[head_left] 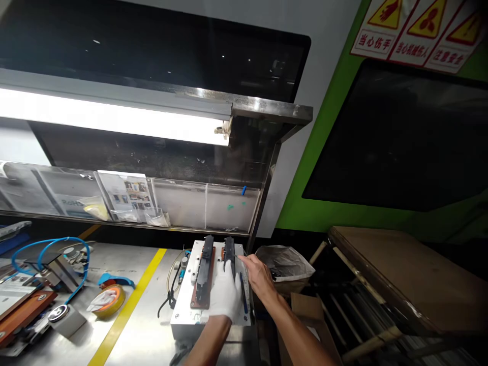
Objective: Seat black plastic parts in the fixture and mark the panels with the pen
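My left hand wears a white glove and lies on a grey metal fixture plate, its fingers resting over a long black part on the right side. A second long black part lies on a brown strip to the left of it. My bare right hand is beside the glove at the plate's right edge, its fingers stretched toward the black part under the glove. A blue pen lies on the plate between the two hands.
A roll of yellow tape and a blue tape holder sit left of a yellow floor-line stripe. Blue hose loops over tooling at far left. Clear document pockets line the back. A lined box and a wooden board stand right.
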`<state>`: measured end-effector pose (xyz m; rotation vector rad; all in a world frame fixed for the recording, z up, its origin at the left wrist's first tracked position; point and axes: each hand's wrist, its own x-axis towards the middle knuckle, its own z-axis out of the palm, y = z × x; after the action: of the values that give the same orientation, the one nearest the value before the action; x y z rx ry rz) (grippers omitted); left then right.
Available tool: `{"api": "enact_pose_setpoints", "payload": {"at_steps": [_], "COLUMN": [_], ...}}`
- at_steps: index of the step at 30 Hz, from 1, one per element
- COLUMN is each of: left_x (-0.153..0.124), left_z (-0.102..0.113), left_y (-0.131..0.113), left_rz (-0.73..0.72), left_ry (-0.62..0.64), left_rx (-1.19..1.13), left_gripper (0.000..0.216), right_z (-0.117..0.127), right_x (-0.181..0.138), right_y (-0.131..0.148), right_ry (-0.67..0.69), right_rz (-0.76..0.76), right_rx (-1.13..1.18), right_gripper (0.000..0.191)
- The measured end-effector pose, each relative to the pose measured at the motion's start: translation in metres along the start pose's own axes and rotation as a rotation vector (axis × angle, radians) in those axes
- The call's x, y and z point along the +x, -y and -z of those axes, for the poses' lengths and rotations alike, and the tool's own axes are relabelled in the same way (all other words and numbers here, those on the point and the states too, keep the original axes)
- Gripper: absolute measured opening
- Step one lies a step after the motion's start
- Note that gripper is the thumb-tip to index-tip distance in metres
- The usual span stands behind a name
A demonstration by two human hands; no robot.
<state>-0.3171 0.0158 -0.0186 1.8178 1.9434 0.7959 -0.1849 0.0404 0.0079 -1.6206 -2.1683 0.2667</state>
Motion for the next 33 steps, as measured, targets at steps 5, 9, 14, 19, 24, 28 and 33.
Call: {"api": "enact_pose_setpoints", "payload": {"at_steps": [5,9,14,19,24,28,33], "left_x": [-0.037,-0.039,-0.035,-0.030,-0.022,-0.018,-0.016], "left_z": [0.005,0.013,0.012,0.012,0.017,0.018,0.019], "left_y": [0.011,0.011,0.015,0.017,0.018,0.017,0.019], "left_rz": [-0.090,-0.081,-0.077,-0.070,-0.118,-0.128,-0.158], "left_ry": [0.064,0.119,0.129,0.135,0.125,0.140,0.146], "left_rx": [0.180,0.221,0.206,0.301,0.381,0.458,0.419], "left_gripper": [0.055,0.057,0.055,0.056,0.054,0.057,0.059], "right_z": [0.001,0.003,0.007,0.012,0.007,0.000,-0.003], "right_x": [-0.027,-0.034,-0.031,-0.023,-0.021,-0.021,-0.020], "right_y": [0.006,0.015,0.019,0.021,0.019,0.016,0.016], "right_ry": [0.084,0.103,0.124,0.170,0.126,0.075,0.039], "right_rz": [0.077,0.089,0.085,0.083,0.113,0.140,0.141], "right_rx": [-0.021,-0.051,-0.097,-0.139,-0.176,-0.190,-0.178], "right_gripper": [0.049,0.050,0.051,0.050,0.050,0.051,0.051]}}
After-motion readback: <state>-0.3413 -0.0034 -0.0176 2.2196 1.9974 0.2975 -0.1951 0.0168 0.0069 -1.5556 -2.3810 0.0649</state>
